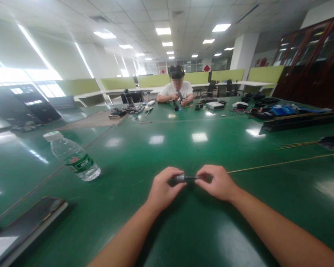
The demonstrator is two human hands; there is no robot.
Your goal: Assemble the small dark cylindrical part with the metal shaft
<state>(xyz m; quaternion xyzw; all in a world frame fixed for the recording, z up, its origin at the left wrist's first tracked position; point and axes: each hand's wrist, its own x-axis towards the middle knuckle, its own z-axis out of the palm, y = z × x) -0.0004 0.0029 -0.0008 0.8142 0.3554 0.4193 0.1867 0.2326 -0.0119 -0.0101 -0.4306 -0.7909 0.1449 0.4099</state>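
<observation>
My left hand (164, 189) and my right hand (217, 182) meet over the green table (183, 230), both closed on the ends of a small dark rod-like part (187, 178) with a grey metal collar. The left fingers pinch the collared end and the right fingers pinch the thin dark end. The part lies level just above the table top. What it is exactly is too small to tell.
A clear water bottle (74, 156) lies tilted at the left. A dark phone (25, 230) sits at the near left edge. Thin rods (281, 163) run off to the right. Across the table a person (176, 91) works among tools and boxes (215, 105).
</observation>
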